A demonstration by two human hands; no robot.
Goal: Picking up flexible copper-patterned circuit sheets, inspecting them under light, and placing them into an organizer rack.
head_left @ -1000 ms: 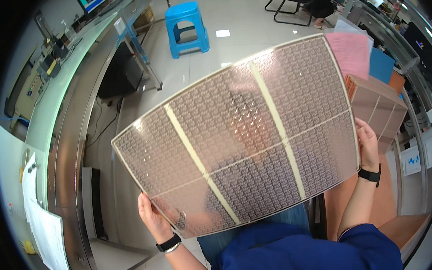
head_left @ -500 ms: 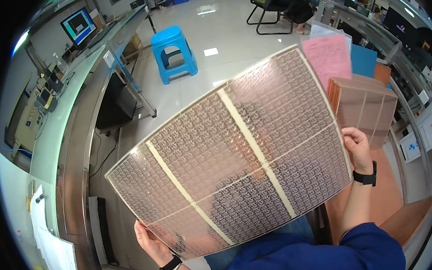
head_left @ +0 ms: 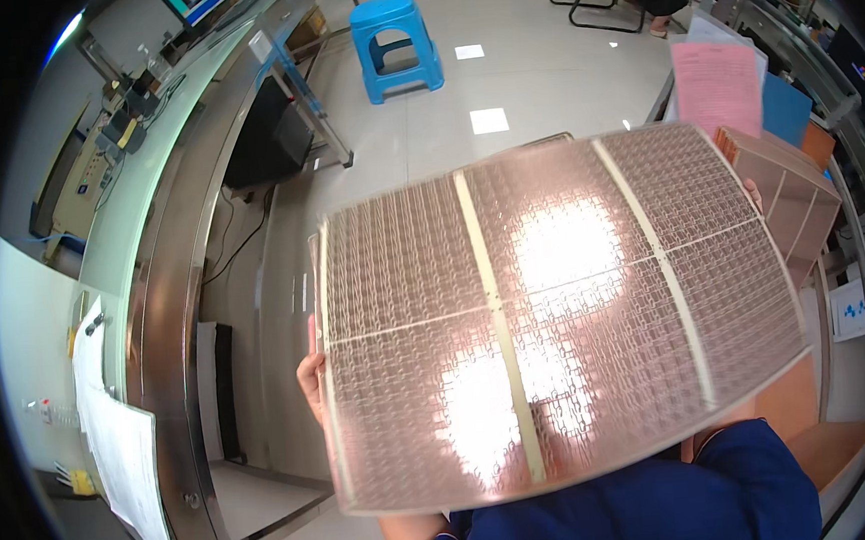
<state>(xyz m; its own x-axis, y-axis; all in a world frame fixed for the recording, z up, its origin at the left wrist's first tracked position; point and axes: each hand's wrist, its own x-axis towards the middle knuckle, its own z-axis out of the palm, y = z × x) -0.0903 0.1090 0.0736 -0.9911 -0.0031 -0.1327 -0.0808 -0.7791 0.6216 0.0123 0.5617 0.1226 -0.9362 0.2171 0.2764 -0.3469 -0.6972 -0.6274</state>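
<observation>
A large thin copper-coloured circuit board panel (head_left: 407,402) is held up in front of me. Repeating small patterns cover it, split by pale bands, and two bright glare spots wash out part of the face. At its left edge my left hand (head_left: 310,384) grips the side, fingers upright and partly behind the board. Only a few fingertips of my right hand (head_left: 753,195) show at the upper right edge; the board hides the rest. A thin second edge peeks out behind the panel at the top and left; whether it is another board I cannot tell.
A stack of similar copper panels (head_left: 792,180) stands at right beside a pink sheet (head_left: 715,85) and a blue board (head_left: 787,110). A steel-edged bench (head_left: 147,340) runs along the left, papers (head_left: 118,432) hanging there. A blue stool (head_left: 397,47) stands ahead.
The panel has swung from a steep slant to nearly level, nearer me, with strong glare and differently placed bands. My left hand has risen; my right hand is now mostly hidden. The view has shifted.
</observation>
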